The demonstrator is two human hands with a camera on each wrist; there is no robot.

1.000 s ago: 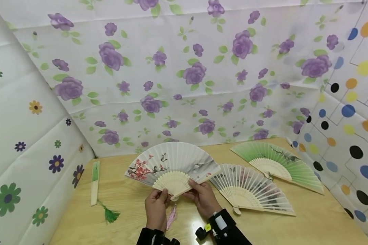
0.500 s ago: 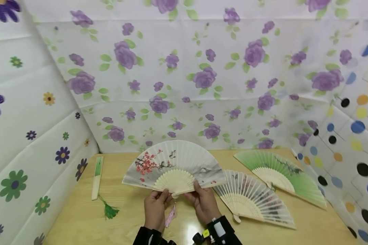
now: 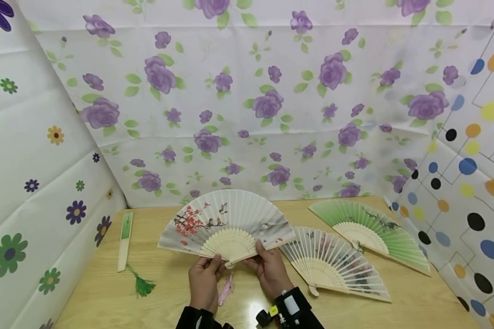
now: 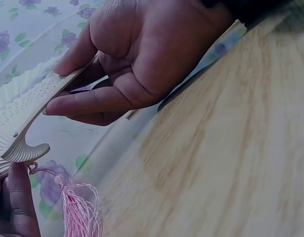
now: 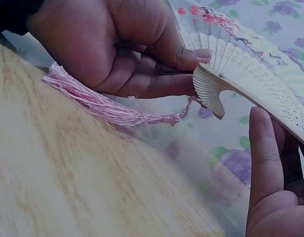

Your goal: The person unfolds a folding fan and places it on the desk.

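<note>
An open white paper fan (image 3: 226,219) with red blossoms and pale wooden ribs is held up over the table's near middle. My left hand (image 3: 207,274) pinches the ribs by the pivot (image 5: 211,94), thumb on top (image 5: 191,53). My right hand (image 3: 265,265) grips the right guard stick (image 4: 38,96) between thumb and fingers. A pink tassel (image 3: 225,290) hangs from the pivot down to the wood beside my left hand (image 5: 102,44). The right hand (image 4: 137,54) fills the left wrist view.
On the wooden table (image 3: 416,301) lie another open white fan (image 3: 333,265) right of my hands, an open green fan (image 3: 370,228) behind it, and a closed green fan (image 3: 125,240) with a green tassel (image 3: 142,285) at the left. Patterned cloth walls enclose three sides.
The white fan has spread a little wider and its left edge has moved left and down. Both hands keep their hold near the pivot.
</note>
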